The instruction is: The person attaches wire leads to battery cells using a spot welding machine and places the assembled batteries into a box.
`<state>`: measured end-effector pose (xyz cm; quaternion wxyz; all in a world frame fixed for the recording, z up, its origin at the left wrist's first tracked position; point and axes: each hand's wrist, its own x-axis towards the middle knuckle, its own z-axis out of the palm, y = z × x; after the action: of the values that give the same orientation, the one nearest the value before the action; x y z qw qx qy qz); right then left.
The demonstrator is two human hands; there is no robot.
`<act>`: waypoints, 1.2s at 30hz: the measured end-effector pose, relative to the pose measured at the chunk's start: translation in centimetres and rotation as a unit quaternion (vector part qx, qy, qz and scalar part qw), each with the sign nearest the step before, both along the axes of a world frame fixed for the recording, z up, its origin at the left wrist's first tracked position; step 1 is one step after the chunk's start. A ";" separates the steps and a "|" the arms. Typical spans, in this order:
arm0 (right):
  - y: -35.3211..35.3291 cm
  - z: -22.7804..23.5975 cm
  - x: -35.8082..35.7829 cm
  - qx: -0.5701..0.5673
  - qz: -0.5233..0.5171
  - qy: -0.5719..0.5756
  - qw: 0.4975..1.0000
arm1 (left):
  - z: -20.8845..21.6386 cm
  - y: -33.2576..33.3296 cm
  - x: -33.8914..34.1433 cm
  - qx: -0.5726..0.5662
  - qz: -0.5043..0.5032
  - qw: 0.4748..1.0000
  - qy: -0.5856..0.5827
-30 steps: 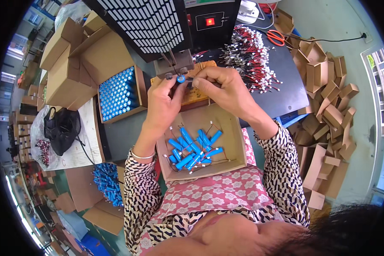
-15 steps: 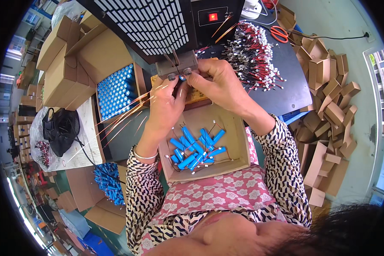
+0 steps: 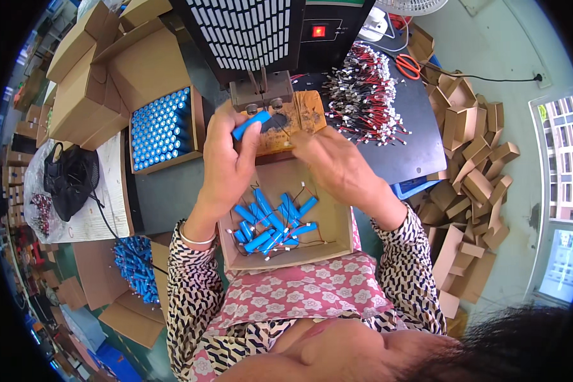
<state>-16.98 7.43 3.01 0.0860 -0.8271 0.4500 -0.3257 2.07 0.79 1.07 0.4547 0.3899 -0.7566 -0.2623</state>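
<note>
My left hand [image 3: 226, 159] is closed around a blue cylindrical battery cell [image 3: 251, 125], tilted just below the metal electrode head [image 3: 261, 92] of a black spot welder [image 3: 328, 51]. Over the near right edge of a scorched orange-brown block [image 3: 309, 118], my right hand [image 3: 337, 162] has its fingers pinched together. A thin dark line runs from the cell's end toward those fingertips; what they hold is blurred. Below both hands sits a shallow cardboard tray [image 3: 286, 260] with several blue cells [image 3: 270, 219] that have wire leads attached.
Red and black connector wires [image 3: 366, 95] lie heaped on the dark table right of the welder, near orange scissors [image 3: 407, 66]. At left stands an open box of upright blue cells [image 3: 162, 130]. Lower left holds another carton of blue cells [image 3: 135, 267]. Empty cardboard boxes [image 3: 474, 159] pile up at right.
The sparks at the welder have gone. My left hand has drawn the cell out from under the electrodes, and my right hand has moved down and away from them.
</note>
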 end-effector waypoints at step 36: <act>-5.1 -0.2 2.0 0.190 -0.084 -0.344 0.916 | -0.5 -1.1 -1.4 -0.059 -0.052 0.997 -0.019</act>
<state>-15.00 2.29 2.76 0.3634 -0.5915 0.5138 -0.5042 0.63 -0.33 0.56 0.4481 0.3280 -0.7983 -0.2332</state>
